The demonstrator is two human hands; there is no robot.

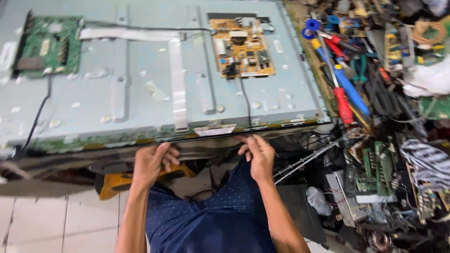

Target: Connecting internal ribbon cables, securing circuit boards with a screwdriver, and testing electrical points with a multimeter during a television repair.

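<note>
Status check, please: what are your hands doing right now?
Left hand and right hand both at the near edge of the TV panel. Fingers curled at the edge; grip unclear. Black cable runs between them.

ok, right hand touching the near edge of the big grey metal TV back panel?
Touching. Head view: right hand has fingertips on the near edge of the grey metal TV back panel, no gap visible.

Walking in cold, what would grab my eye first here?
Probably the big pale grey metal back panel of a flat screen, lying flat and filling the upper left, with a green circuit board and a tan circuit board mounted on it. Both hands, left and right, sit at its near edge. Screwdrivers and scrap boards clutter the right.
</note>
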